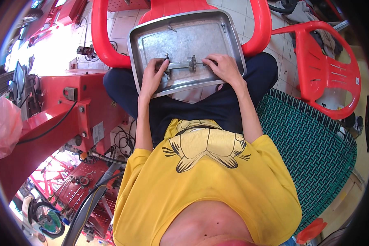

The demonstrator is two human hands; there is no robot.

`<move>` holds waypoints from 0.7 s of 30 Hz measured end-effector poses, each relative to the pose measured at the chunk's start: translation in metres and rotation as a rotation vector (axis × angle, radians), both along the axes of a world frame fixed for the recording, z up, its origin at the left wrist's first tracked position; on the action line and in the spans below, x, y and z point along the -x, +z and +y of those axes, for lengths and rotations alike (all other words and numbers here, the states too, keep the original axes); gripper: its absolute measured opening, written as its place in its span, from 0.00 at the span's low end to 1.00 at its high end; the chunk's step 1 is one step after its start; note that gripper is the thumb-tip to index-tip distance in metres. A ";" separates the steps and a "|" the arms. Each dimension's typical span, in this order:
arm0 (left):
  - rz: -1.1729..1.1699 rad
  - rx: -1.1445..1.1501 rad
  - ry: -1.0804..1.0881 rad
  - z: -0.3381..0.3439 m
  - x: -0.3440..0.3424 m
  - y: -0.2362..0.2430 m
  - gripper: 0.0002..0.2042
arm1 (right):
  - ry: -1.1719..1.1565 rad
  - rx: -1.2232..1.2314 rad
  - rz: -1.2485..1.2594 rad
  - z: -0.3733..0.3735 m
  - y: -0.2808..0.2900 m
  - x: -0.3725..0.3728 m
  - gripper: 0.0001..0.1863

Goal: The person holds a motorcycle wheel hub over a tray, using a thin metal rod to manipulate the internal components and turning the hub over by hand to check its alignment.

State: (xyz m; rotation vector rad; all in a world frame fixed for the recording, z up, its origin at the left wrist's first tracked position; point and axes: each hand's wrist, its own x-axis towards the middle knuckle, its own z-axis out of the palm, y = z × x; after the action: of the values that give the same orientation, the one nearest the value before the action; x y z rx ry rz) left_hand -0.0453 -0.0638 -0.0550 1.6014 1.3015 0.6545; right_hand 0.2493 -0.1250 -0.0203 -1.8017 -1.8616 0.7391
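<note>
A shallow rectangular metal tray (pixel 184 87) rests in front of me, over my lap and against a red plastic chair. Inside it lies a greyish metal shaft (pixel 178 65) with a toothed or lobed wheel (pixel 192 63) on it. My left hand (pixel 152 76) pinches the shaft's left end, where small dark metal pieces (pixel 167 74) stick out above and below the fingers. To the right of the wheel, my right hand (pixel 225 69) is closed with fingertips together; what they hold is too small to tell. Two small bolts (pixel 172 28) (pixel 223 28) lie near the tray's far side.
Red chair arms (pixel 261 28) flank the tray. On my right are another red plastic chair (pixel 315 74) and a green woven seat (pixel 307 151). A large red machine frame (pixel 57 119) with cables stands close on my left. Pale tiles (pixel 125 24) cover the floor beyond.
</note>
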 end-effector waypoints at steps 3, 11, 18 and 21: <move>-0.020 0.000 0.004 0.000 -0.004 0.001 0.20 | -0.012 0.015 -0.050 0.000 -0.004 -0.001 0.15; -0.028 -0.001 0.007 0.001 -0.002 -0.004 0.20 | 0.026 -0.056 0.097 -0.001 0.001 -0.003 0.16; -0.025 0.010 0.013 0.001 -0.001 -0.005 0.20 | 0.034 -0.063 0.064 0.000 -0.002 -0.005 0.15; -0.040 0.005 0.014 0.001 -0.004 -0.002 0.20 | 0.029 -0.054 0.013 0.001 -0.010 -0.005 0.16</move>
State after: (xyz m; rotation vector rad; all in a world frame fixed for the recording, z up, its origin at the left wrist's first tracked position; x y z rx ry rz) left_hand -0.0417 -0.0629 -0.0570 1.5695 1.2846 0.6881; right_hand 0.2541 -0.1236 -0.0307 -1.7352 -1.8850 0.7025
